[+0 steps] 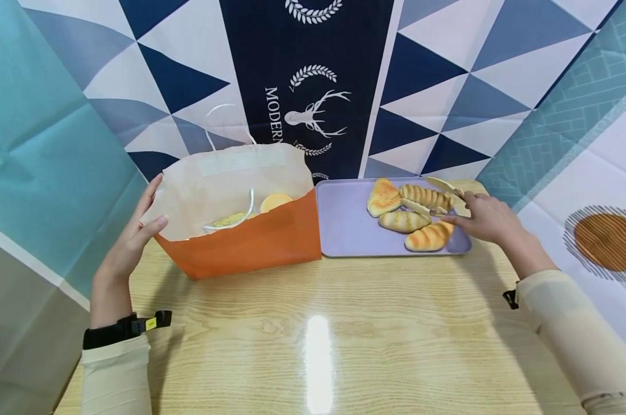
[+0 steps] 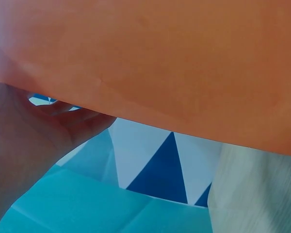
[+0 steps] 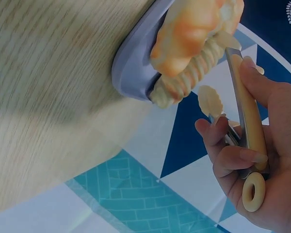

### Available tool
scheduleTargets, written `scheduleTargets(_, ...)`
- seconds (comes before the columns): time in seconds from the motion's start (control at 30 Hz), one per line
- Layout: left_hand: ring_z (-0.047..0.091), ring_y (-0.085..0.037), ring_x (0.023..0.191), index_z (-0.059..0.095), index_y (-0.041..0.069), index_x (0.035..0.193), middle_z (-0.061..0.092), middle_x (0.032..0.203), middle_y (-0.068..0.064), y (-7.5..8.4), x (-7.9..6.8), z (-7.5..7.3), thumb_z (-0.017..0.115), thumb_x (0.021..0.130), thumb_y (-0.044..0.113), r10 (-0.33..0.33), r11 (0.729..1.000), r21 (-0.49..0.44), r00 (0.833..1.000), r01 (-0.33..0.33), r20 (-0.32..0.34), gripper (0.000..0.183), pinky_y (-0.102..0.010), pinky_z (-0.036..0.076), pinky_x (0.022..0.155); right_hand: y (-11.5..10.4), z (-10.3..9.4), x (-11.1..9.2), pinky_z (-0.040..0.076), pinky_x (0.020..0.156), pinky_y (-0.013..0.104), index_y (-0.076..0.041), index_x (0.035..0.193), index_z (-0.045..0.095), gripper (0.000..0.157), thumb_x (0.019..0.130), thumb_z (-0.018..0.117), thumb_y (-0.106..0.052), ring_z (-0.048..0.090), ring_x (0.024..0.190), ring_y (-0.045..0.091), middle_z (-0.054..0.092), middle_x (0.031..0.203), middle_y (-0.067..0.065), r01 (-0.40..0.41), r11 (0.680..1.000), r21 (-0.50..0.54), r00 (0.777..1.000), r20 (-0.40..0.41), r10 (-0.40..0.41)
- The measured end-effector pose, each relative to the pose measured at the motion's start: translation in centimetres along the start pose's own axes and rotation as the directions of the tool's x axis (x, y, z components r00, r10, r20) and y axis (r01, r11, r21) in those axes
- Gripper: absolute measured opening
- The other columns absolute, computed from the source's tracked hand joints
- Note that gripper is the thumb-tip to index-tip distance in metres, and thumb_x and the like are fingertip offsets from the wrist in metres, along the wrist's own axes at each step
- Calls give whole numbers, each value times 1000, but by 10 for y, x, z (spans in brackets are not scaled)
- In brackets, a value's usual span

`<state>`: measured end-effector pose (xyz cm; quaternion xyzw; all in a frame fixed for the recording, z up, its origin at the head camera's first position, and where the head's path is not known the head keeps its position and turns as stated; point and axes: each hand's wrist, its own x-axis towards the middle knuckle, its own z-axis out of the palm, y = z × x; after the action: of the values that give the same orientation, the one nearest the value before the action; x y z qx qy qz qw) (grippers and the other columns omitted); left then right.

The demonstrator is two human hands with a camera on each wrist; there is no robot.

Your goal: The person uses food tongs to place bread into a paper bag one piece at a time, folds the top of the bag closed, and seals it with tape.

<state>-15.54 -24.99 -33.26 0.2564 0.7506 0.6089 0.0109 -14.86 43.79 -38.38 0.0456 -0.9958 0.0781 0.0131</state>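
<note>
My left hand [image 1: 123,248] holds the left side of an orange paper bag [image 1: 256,242] with a white inside, thumb at the front corner of its rim and fingers at the back. In the right wrist view, my right hand [image 3: 286,145] grips beige-handled food tongs [image 3: 252,116], thumb on one arm, fingers curled round the other. The tongs' spread tips are over the back ridged bread roll [image 1: 427,196] on a lilac tray [image 1: 344,222]. Around that roll lie a triangular bun [image 1: 383,197], a pale striped roll [image 1: 403,222] and a golden roll [image 1: 429,237].
Inside the bag are a round yellow item [image 1: 275,202] and a yellowish crumbly-looking item [image 1: 229,219]. White cord handles [image 1: 230,106] rise from its rim. The tray stands right beside the bag on a wooden table [image 1: 396,323], with patterned cloth [image 1: 313,57] behind.
</note>
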Motion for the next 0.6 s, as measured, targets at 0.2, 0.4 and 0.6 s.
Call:
scheduleTargets(0.2, 5, -22, 145, 11, 27, 161, 2, 165, 1, 0, 0, 1, 41, 99, 9, 6, 1000, 1, 1000, -6, -5, 71, -75, -7, 107, 3, 2, 5, 46, 77, 67, 18, 137, 43, 92, 90, 57, -61, 55, 100, 54, 58, 117, 41, -2, 1000, -16, 1000, 16, 3)
scheduleTargets(0.4, -1, -19, 146, 10, 26, 161, -1, 165, 3, -2, 1, 0, 40, 99, 11, 7, 1000, 21, 1000, -7, -8, 70, -76, -11, 106, 6, 1, 11, 45, 81, 69, 18, 137, 43, 93, 91, 56, -61, 53, 103, 56, 56, 120, 43, 11, 999, -45, 999, 54, -8)
scheduleTargets(0.6, -1, -20, 146, 11, 26, 161, -1, 165, 2, -2, 1, 1, 40, 99, 10, 7, 1000, 13, 1000, -7, -11, 70, -75, -10, 106, 6, -2, 15, 47, 78, 68, 15, 130, 51, 81, 92, 58, -56, 55, 100, 55, 59, 117, 42, 40, 997, -65, 997, 72, -36)
